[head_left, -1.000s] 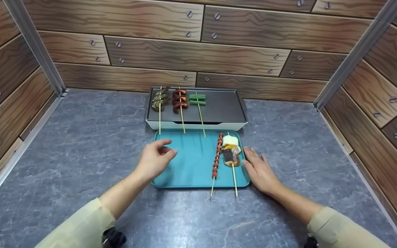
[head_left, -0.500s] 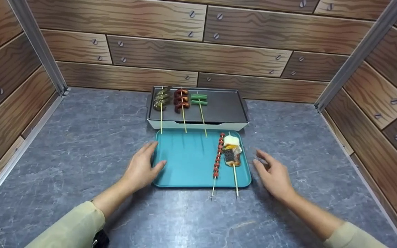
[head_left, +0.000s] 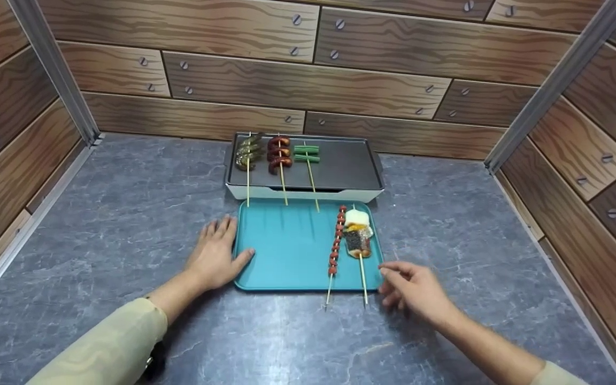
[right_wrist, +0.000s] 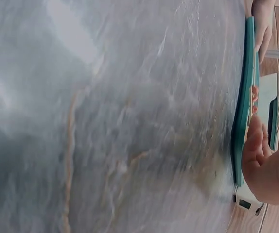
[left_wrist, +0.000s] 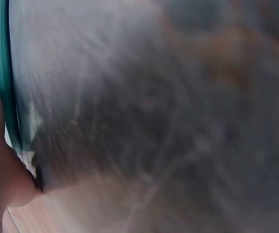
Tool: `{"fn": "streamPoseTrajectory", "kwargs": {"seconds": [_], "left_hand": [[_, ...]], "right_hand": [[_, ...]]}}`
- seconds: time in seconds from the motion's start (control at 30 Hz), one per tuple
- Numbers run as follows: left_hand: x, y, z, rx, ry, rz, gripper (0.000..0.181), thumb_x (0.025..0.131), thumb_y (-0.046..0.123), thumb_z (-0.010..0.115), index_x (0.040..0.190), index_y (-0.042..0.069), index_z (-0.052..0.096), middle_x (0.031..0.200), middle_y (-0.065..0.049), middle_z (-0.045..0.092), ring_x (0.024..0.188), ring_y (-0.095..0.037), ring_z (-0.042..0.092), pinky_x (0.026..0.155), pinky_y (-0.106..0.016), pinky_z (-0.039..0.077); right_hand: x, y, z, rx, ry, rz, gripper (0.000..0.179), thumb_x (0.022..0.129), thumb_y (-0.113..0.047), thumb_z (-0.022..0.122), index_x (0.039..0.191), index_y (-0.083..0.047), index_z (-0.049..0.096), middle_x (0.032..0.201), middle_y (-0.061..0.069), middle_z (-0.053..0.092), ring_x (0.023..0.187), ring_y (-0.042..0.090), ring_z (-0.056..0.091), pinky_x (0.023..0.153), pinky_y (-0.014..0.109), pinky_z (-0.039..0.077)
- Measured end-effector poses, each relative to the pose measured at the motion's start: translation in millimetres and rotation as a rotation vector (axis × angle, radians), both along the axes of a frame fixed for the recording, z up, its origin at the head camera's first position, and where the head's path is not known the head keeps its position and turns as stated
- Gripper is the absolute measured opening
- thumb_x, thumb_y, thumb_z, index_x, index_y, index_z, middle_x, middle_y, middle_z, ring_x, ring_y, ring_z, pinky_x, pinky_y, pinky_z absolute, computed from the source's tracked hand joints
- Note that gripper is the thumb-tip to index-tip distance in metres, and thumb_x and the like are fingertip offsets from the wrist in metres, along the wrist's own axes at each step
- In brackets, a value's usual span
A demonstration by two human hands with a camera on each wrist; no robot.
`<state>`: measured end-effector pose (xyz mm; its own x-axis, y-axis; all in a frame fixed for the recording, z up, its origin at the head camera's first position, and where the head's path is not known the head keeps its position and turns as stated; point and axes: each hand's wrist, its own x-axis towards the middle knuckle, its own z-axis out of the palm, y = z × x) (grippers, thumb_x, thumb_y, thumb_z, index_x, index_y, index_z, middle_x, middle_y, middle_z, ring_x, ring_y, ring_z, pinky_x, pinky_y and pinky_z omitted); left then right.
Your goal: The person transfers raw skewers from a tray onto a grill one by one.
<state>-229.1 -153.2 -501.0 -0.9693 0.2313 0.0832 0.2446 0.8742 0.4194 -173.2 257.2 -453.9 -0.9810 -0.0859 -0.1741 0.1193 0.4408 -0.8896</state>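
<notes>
A teal rectangular tray (head_left: 286, 251) lies between my hands. My left hand (head_left: 213, 256) rests along its left edge, fingers straight and thumb over the rim. At the tray's front right corner is my right hand (head_left: 412, 289), fingers loosely bent, fingertips right at the rim. Two skewers lie on the tray's right side, their bare ends past the front edge: one of small red pieces (head_left: 336, 240), one of large white, yellow and dark pieces (head_left: 359, 235). In the right wrist view, my right thumb and fingers (right_wrist: 256, 145) overlap the tray's edge.
Behind the tray stands a griddle (head_left: 348, 166) with a dark plate. Across its left half lie skewers of grey-green shrimp (head_left: 247, 152), curled reddish-brown pieces (head_left: 279, 154) and green stalks (head_left: 307, 154); their sticks overhang the tray. Wood-patterned walls (head_left: 233, 80) enclose the grey marbled table (head_left: 142, 214).
My left hand has moved left from over the tray to its left edge. My right hand lifted from the right edge, then came back lower, at the front right corner. The skewers stay put.
</notes>
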Motion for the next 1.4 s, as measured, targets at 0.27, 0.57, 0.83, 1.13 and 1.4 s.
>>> {"fn": "streamPoseTrajectory", "kwargs": {"seconds": [0.27, 0.57, 0.83, 1.13, 1.4], "left_hand": [[0.4, -2.0, -3.4, -0.011, 0.003, -0.012, 0.084, 0.108, 0.049, 0.053, 0.166, -0.005, 0.024, 0.170, -0.030, 0.023, 0.157, -0.053, 0.015, 0.130, -0.060, 0.009], [-2.7, -1.6, -8.0, -0.023, 0.010, -0.028, 0.083, 0.109, 0.051, 0.049, 0.167, -0.002, 0.022, 0.171, -0.027, 0.022, 0.159, -0.047, 0.013, 0.131, -0.057, 0.009], [-3.1, -1.3, -9.5, -0.016, 0.017, -0.035, 0.082, 0.109, 0.049, 0.050, 0.167, -0.003, 0.023, 0.169, -0.029, 0.026, 0.158, -0.049, 0.015, 0.131, -0.057, 0.010], [-2.5, -2.6, -13.2, -0.023, 0.041, -0.032, 0.080, 0.110, 0.049, 0.048, 0.166, -0.003, 0.025, 0.169, -0.029, 0.027, 0.158, -0.049, 0.017, 0.131, -0.058, 0.011], [-2.9, -2.2, -13.1, -0.028, 0.033, -0.033, 0.080, 0.110, 0.050, 0.047, 0.167, -0.001, 0.023, 0.170, -0.027, 0.024, 0.159, -0.047, 0.016, 0.131, -0.056, 0.010]], "right_hand": [[4.6, -6.4, -2.2, -0.098, -0.206, 0.076, 0.054, 0.108, -0.028, 0.063, 0.144, 0.011, 0.054, 0.088, 0.014, 0.078, 0.064, 0.020, 0.075, 0.047, 0.025, 0.055], [2.5, -11.0, -7.8, -0.207, -0.345, 0.089, 0.056, 0.108, -0.032, 0.063, 0.144, 0.010, 0.053, 0.099, 0.019, 0.079, 0.075, 0.025, 0.079, 0.056, 0.030, 0.063], [0.8, -9.6, -9.9, -0.290, -0.400, 0.108, 0.057, 0.105, -0.026, 0.068, 0.147, 0.009, 0.052, 0.105, 0.020, 0.078, 0.081, 0.024, 0.080, 0.063, 0.029, 0.064], [-0.2, -6.7, -9.8, -0.340, -0.435, 0.116, 0.050, 0.098, -0.014, 0.075, 0.142, 0.005, 0.060, 0.104, 0.013, 0.079, 0.075, 0.013, 0.076, 0.061, 0.022, 0.061], [2.8, -2.1, -5.3, -0.393, -0.439, 0.156, 0.055, 0.101, -0.012, 0.071, 0.150, 0.003, 0.052, 0.099, 0.010, 0.079, 0.070, 0.012, 0.075, 0.056, 0.021, 0.057]]}}
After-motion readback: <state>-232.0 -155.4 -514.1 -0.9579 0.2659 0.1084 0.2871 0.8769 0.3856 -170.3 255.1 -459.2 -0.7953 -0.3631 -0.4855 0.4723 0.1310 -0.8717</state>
